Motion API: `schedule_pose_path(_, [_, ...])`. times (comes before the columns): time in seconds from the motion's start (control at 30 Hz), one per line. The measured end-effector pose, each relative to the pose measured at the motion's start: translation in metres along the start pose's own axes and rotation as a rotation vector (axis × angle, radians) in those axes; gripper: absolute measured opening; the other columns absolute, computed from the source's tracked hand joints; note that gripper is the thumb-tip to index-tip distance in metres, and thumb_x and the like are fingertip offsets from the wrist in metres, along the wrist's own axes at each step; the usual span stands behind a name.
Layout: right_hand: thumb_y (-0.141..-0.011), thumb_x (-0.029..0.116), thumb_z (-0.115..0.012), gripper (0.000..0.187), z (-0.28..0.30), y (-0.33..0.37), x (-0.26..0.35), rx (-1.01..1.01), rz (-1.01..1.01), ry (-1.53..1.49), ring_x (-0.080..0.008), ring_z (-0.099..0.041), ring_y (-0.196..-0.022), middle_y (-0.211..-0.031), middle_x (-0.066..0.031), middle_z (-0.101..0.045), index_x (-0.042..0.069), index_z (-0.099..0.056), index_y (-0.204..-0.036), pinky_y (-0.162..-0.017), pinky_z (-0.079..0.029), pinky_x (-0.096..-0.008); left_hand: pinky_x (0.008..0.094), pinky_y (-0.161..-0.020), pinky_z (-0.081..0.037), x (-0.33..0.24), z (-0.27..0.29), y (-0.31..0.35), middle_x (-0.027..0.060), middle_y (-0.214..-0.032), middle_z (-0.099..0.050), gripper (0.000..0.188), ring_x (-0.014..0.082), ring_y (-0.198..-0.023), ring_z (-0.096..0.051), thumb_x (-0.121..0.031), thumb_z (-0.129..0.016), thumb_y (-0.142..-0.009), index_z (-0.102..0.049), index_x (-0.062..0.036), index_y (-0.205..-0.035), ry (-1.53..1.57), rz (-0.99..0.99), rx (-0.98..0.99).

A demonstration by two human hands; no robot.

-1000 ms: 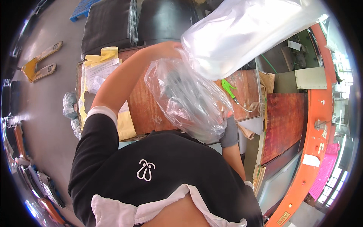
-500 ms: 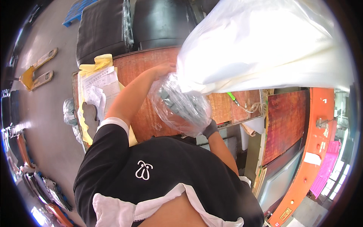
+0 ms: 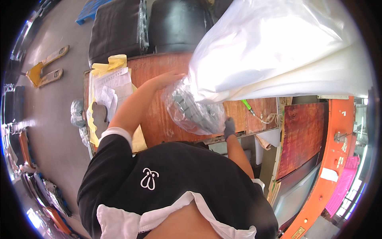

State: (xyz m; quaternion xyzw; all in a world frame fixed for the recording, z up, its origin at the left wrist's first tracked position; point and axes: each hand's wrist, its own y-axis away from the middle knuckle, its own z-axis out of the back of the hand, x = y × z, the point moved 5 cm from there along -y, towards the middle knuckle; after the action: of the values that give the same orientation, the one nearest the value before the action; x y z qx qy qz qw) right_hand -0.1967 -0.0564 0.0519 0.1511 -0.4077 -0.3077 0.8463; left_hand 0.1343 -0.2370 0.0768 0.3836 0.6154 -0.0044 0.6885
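A clear plastic bag with several grey-green pieces inside lies on the reddish wooden table in front of me. My left hand, bare, is at the bag's far edge and looks closed on its film; the fingertips are partly covered. At the bag's right edge is my right hand in a grey glove. Its fingers look bent in on the film, though most are hidden. A large white plastic sack hangs over the upper right and covers the bag's far corner.
Papers and yellow sheets lie on the wooden table's left end. A green-handled tool with a cord is at the right. Black-covered stacks stand behind. A yellow pallet jack is on the floor; an orange frame stands right.
The clear bag has shifted slightly away from my body and lies flatter. My right hand has moved away from me along with it. The whole view has swung slightly.
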Motion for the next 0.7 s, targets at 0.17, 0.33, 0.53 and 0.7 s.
schedule_pose_path(0.17, [-0.082,0.022,-0.062,0.034,0.065,0.092,0.115,-0.224,0.571,-0.357,-0.0239,-0.055,-0.079,-0.093,-0.011,-0.055,0.0,-0.054,-0.107,-0.069,-0.047,-0.034,0.0401,-0.088,-0.044,0.018,-0.002,0.091,0.0072,-0.124,-0.052,0.05,0.0201,-0.104,-0.053,-0.024,-0.056,-0.089,-0.041,-0.0031,-0.132,0.246,0.063,0.027])
schedule_pose_path(0.33, [-0.077,0.021,-0.066,0.045,0.025,0.148,0.22,-0.095,1.103,0.285,-0.0315,-0.051,-0.1,-0.109,-0.0182,-0.054,-0.001,-0.053,-0.114,-0.085,-0.041,-0.0413,0.0385,-0.09,-0.047,0.02,-0.012,0.111,0.0126,-0.125,-0.051,0.037,0.0249,-0.107,-0.055,-0.012,-0.053,-0.09,-0.044,-0.0087,-0.126,0.987,-0.244,-0.035])
schedule_pose_path(0.53, [-0.07,0.03,-0.072,0.068,-0.001,0.145,0.235,-0.144,1.222,0.416,-0.0362,-0.046,-0.107,-0.117,-0.0213,-0.049,-0.002,-0.045,-0.124,-0.092,-0.037,-0.0452,0.0381,-0.086,-0.05,0.113,0.006,0.11,0.0143,-0.117,-0.058,0.033,0.0286,-0.101,-0.06,-0.011,-0.052,-0.089,-0.046,-0.0091,-0.122,1.029,-0.056,-0.365])
schedule_pose_path(0.7, [-0.066,0.031,-0.077,0.084,-0.013,0.141,0.224,-0.102,1.188,0.417,-0.0397,-0.04,-0.115,-0.129,-0.024,-0.04,-0.002,-0.036,-0.132,-0.096,-0.035,-0.0456,0.0434,-0.084,-0.047,0.131,0.011,0.079,0.0172,-0.096,-0.061,0.031,0.0353,-0.094,-0.059,-0.028,-0.066,-0.079,-0.061,-0.0062,-0.1,-0.328,0.137,-0.809])
